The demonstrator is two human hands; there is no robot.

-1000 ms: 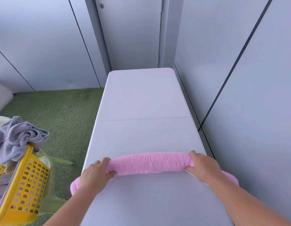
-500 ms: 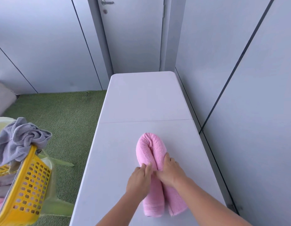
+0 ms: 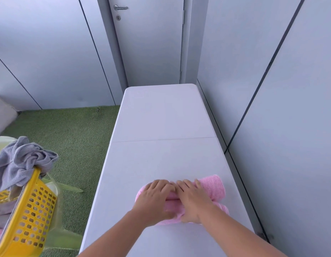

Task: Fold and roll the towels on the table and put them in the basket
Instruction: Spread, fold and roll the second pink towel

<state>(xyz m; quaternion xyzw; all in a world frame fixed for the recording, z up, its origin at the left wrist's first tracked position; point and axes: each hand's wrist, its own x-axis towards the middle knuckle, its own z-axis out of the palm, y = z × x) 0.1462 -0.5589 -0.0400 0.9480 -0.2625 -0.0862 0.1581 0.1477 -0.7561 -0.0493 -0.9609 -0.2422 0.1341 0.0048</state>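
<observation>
A pink towel (image 3: 214, 186), rolled into a long tube and doubled over, lies crosswise on the near part of the white table (image 3: 161, 115). My left hand (image 3: 153, 199) presses on its left, bent end. My right hand (image 3: 192, 199) rests beside it on the middle of the roll, fingers flat over the towel. The two free ends stick out to the right. A yellow perforated basket (image 3: 29, 216) stands at the lower left, off the table, with a crumpled grey towel (image 3: 20, 162) hanging over its rim.
Grey wall panels run close along the table's right edge. A grey door (image 3: 148, 43) stands beyond the far end. Green artificial turf (image 3: 68, 138) covers the floor on the left, between the table and the basket.
The long pink roll was bent in half with its ends toward me. Now it lies turned sideways, ends to the right, with both hands laid on top of it.
</observation>
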